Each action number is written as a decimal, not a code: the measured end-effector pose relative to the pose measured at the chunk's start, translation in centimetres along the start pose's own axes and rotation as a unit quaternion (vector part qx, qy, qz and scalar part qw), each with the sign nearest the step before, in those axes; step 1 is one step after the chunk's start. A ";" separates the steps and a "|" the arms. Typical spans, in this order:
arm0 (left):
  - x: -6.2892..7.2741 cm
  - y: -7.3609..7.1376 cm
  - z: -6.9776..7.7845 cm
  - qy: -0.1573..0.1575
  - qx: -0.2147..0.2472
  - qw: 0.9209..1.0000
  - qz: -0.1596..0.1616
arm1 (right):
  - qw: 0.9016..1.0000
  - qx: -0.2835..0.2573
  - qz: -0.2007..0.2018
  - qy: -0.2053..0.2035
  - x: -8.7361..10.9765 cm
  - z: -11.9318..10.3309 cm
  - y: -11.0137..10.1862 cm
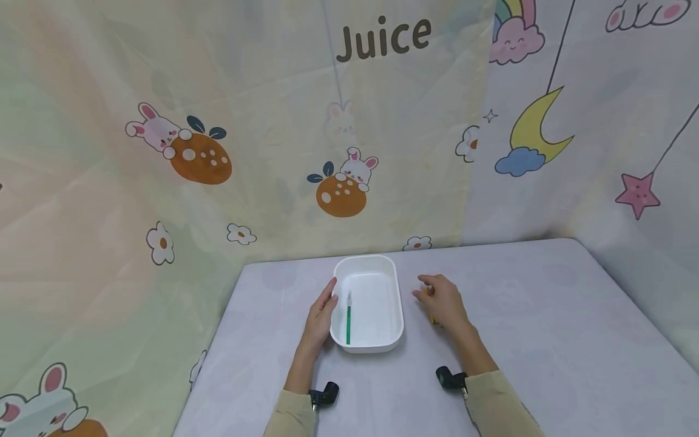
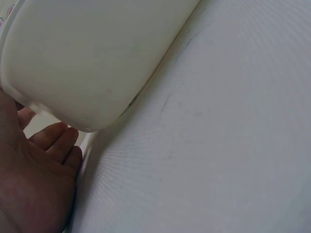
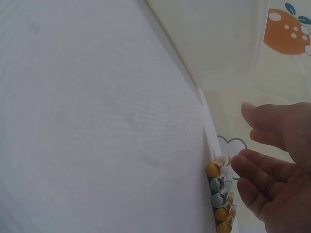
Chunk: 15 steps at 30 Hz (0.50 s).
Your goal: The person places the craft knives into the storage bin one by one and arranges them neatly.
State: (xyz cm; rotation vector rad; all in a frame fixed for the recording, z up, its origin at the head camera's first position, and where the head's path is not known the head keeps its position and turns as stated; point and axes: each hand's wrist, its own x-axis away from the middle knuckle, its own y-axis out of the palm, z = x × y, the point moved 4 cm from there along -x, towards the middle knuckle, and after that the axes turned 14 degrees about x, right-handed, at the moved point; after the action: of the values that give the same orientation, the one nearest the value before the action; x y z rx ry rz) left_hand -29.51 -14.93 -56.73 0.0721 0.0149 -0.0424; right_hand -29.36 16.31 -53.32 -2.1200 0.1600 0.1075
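Observation:
A white rectangular tray (image 1: 377, 347) lies on the table. Inside it, toward the left wall, is a slim green-handled tool (image 1: 348, 325) with a pale pointed tip. My left hand (image 1: 318, 318) rests against the tray's left side, fingers extended; the left wrist view shows the fingers (image 2: 53, 141) beside the outer wall, thumb mostly hidden. To the right of the tray my right hand (image 1: 445, 303) hovers with fingers loosely bent and thumb apart. Just by it, partly covered in the head view, stands a row of small battery-like cylinders (image 3: 219, 199) with gold and silver round ends.
A pale cloth covers the table (image 1: 546, 340). Behind it hangs a printed curtain (image 1: 273, 121) with rabbits and oranges. Black wrist cameras (image 1: 326, 394) sit on both forearms.

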 end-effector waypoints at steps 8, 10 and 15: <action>0.1 0.0 0.1 -0.001 0.004 1.000 0.001 | 1.000 0.017 -0.004 -0.006 0.1 -0.1 0.2; 0.2 0.0 0.1 -0.001 0.003 1.000 0.001 | 1.000 0.025 -0.003 -0.005 0.1 -0.1 0.3; 0.1 0.0 0.0 -0.002 0.000 1.000 -0.001 | 0.999 0.046 -0.001 -0.012 0.2 -0.2 0.5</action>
State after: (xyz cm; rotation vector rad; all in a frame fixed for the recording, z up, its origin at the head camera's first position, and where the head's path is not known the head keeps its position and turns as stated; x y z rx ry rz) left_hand -29.43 -14.93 -56.75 0.0721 0.0102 -0.0454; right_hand -29.25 15.91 -53.64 -2.0273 0.1455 0.1208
